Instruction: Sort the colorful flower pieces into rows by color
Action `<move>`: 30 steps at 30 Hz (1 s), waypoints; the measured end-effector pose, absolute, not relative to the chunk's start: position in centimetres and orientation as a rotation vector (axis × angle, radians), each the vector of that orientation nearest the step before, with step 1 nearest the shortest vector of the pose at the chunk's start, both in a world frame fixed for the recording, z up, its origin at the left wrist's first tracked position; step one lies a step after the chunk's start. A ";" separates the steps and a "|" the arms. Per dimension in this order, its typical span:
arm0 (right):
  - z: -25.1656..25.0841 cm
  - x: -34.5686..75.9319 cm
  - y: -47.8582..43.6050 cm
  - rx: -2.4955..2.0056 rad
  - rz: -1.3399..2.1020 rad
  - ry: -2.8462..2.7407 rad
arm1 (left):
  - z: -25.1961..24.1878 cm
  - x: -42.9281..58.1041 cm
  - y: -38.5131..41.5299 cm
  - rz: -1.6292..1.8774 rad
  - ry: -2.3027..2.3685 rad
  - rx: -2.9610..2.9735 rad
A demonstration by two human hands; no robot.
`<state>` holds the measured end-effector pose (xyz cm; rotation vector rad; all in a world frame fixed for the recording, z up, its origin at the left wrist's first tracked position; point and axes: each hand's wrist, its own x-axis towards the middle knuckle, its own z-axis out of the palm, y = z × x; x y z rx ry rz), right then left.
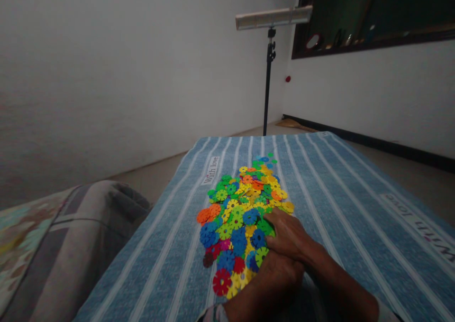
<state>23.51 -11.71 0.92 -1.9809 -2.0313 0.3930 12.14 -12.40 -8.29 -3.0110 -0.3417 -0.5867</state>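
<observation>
A long heap of colourful plastic snowflake discs (239,239) lies on a striped blue cloth. At its right side my right hand (288,232) reaches in over the discs, forefinger and thumb apart, next to a blue disc (258,237) and some green ones. My left hand (279,272) is bent in just below it, close to the right wrist and over the heap's near right edge. The left fingers are turned away and hidden, so any disc in them does not show.
The striped blue cloth (149,246) covers a table. A lamp bar (273,18) on a black stand (267,89) rises beyond the far edge. To the left is a piece of furniture under a grey cover (95,236). White walls and a dark window (384,13) lie behind.
</observation>
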 end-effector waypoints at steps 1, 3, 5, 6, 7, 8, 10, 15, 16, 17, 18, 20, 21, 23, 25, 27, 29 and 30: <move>1.0 23.5 -11.7 -1.986 0.397 -2.032 | -8.3 12.1 -12.4 -0.601 -0.337 -3.000; 1.0 23.4 -11.7 -1.985 0.405 -2.033 | -8.3 12.2 -12.4 -0.637 -0.331 -2.975; 1.0 23.4 -11.6 -1.967 0.401 -2.028 | -8.3 12.2 -12.4 -0.659 -0.345 -2.970; 0.9 23.4 -11.6 -1.959 0.397 -2.025 | -8.4 12.2 -12.4 -0.667 -0.358 -2.974; 0.8 23.4 -11.6 -1.954 0.390 -2.022 | -8.4 12.2 -12.4 -0.675 -0.368 -2.979; 0.7 23.4 -11.5 -1.954 0.382 -2.017 | -8.3 12.3 -12.4 -0.691 -0.368 -2.987; 0.5 23.4 -11.5 -1.965 0.366 -2.015 | -8.2 12.3 -12.4 -0.732 -0.348 -3.010; 0.5 23.2 -11.5 -1.990 0.327 -1.995 | -8.8 12.4 -12.4 -0.793 -0.361 -3.042; 0.6 23.1 -11.5 -1.988 0.335 -1.973 | -9.0 12.4 -12.4 -0.801 -0.364 -3.038; 0.7 23.1 -11.6 -1.983 0.352 -1.948 | -9.3 12.4 -12.3 -0.806 -0.348 -3.034; 0.7 23.0 -11.6 -1.976 0.376 -1.920 | -9.5 12.5 -12.2 -0.804 -0.325 -3.033; 0.8 23.1 -11.5 -1.953 0.432 -1.865 | -9.6 12.5 -12.1 -0.773 -0.282 -3.030; 0.7 23.3 -11.4 -1.933 0.460 -1.835 | -9.3 12.5 -12.1 -0.751 -0.268 -3.032; 0.4 23.7 -11.2 -1.875 0.521 -1.762 | -8.5 12.5 -12.1 -0.716 -0.257 -3.044; -0.1 24.3 -10.8 -1.806 0.607 -1.677 | -7.5 12.5 -12.2 -0.721 -0.257 -3.060; -0.6 24.9 -10.4 -1.720 0.719 -1.580 | -6.8 12.6 -12.2 -0.761 -0.255 -3.079; -1.0 25.5 -10.1 -1.629 0.814 -1.484 | -6.5 12.7 -12.2 -0.805 -0.255 -3.087; -1.2 25.7 -9.9 -1.588 0.843 -1.444 | -6.6 12.8 -12.2 -0.821 -0.259 -3.083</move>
